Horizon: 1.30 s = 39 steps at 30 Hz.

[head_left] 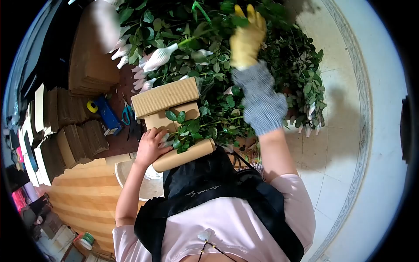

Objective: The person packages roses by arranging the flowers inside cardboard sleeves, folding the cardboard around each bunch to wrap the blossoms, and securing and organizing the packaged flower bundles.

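Bare, my left hand (155, 146) rests on the cardboard (183, 155), its fingers around the wrapped white head of a leafy flower stem (187, 131). The cardboard lies in front of my body, with a curled near edge and a ridged far flap (166, 97). My right hand (248, 37), in a yellow glove with a grey knitted cuff, is over the leafy stems (218, 65) at the top, its fingers spread and slightly blurred. A flower in a white net sleeve (160, 57) lies left of the glove.
Blue-handled scissors (126, 114) and a blue tool (108, 114) with yellow tape lie on the dark tabletop (118, 144). Stacks of cardboard (83, 139) stand at the left. A white bin (148, 183) is below the table edge. Tiled floor (323, 174) is at the right.
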Each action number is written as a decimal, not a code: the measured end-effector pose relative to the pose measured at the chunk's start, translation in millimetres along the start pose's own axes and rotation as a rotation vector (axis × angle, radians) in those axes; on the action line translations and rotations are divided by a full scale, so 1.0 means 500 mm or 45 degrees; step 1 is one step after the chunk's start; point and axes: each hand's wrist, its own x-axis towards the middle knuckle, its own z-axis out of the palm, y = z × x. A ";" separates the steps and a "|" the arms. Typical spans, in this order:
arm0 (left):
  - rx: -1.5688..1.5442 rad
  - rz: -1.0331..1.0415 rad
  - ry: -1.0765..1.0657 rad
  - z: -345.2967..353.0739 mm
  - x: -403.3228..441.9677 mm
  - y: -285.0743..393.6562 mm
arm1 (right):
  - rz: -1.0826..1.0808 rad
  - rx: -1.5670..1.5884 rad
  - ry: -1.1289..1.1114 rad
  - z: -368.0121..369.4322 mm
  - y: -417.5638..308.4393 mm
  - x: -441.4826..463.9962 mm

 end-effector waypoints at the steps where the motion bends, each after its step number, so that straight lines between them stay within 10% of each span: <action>1: 0.002 -0.001 -0.007 0.000 0.000 0.001 | 0.100 -0.288 -0.222 0.080 -0.016 -0.031; 3: 0.020 -0.028 -0.045 -0.001 0.002 0.002 | 0.129 -0.904 -0.743 0.238 -0.046 -0.094; 4: 0.026 -0.060 -0.078 -0.002 0.001 0.003 | 0.204 -0.096 -1.483 0.155 -0.089 -0.035; 6: 0.023 -0.016 -0.036 0.001 0.000 0.004 | 0.182 -0.305 -1.096 0.323 -0.090 -0.169; 9: -0.005 -0.011 0.002 0.001 0.001 0.005 | 0.385 0.588 -1.074 0.249 -0.004 -0.110; 11: -0.008 -0.008 0.026 0.004 -0.002 0.003 | 0.867 1.245 -0.527 0.201 0.042 -0.127; 14: -0.014 -0.007 0.025 0.002 0.000 0.003 | 0.747 0.621 -0.527 0.149 0.147 -0.148; 17: -0.012 -0.050 -0.017 0.000 0.002 0.006 | 0.031 -0.199 -1.282 0.155 0.209 -0.228; 21: -0.023 -0.069 -0.035 -0.001 0.005 0.003 | -0.083 -0.179 -1.228 0.156 0.236 -0.244; 26: -0.076 -0.059 0.006 0.000 0.000 0.003 | -0.150 0.005 -0.455 -0.008 0.197 -0.100; 32: -0.063 -0.023 0.051 0.001 0.000 -0.002 | 0.014 0.514 -0.417 -0.084 0.233 -0.108; 34: -0.041 -0.024 0.054 0.002 -0.008 -0.007 | 0.527 0.866 -0.527 -0.088 0.232 -0.134; 36: -0.056 0.016 0.059 0.003 -0.007 -0.008 | 0.253 0.778 -0.664 -0.173 0.156 -0.079; 37: -0.058 -0.016 0.062 0.002 -0.007 -0.006 | -0.544 0.371 -0.642 -0.214 0.127 -0.047; 39: -0.075 -0.032 0.064 -0.003 -0.008 -0.003 | -0.475 0.481 -0.923 -0.274 0.044 -0.059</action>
